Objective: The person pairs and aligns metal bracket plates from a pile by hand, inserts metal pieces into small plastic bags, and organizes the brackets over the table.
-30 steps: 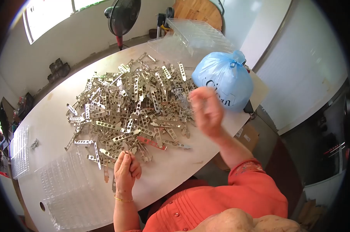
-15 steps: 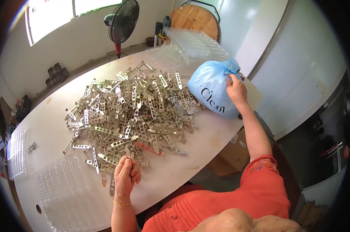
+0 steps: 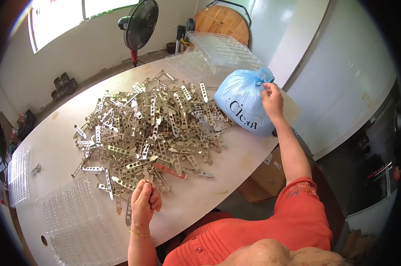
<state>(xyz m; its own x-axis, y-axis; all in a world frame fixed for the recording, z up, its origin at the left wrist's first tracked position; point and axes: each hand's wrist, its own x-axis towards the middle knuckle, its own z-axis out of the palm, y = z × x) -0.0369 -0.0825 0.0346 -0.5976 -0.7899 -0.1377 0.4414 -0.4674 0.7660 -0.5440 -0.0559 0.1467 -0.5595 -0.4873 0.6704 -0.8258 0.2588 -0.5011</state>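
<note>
A blue plastic bag (image 3: 241,99) with "Clean" printed on it stands at the table's right edge, full and tied at the top. My right hand (image 3: 272,103) is closed, thumb and fingertips pinching the bag beside its knot. Over the near edge of a big heap of perforated metal brackets (image 3: 156,119), my left hand (image 3: 146,200) is closed in a pinch. A metal bracket (image 3: 147,175) pokes up from between its thumb and forefinger, the lower part hidden by the fingers. One red bracket (image 3: 170,170) lies close by.
The heap spreads over the oval table (image 3: 227,177). Clear plastic trays lie at front left (image 3: 76,217), far left (image 3: 19,177) and back (image 3: 227,48). Small metal pieces (image 3: 36,169) sit at left. Behind stands a fan (image 3: 139,26); below the right edge, a cardboard box (image 3: 264,177).
My right hand has shifted slightly right and down at the bag's knot. My left hand stays in place with the bracket.
</note>
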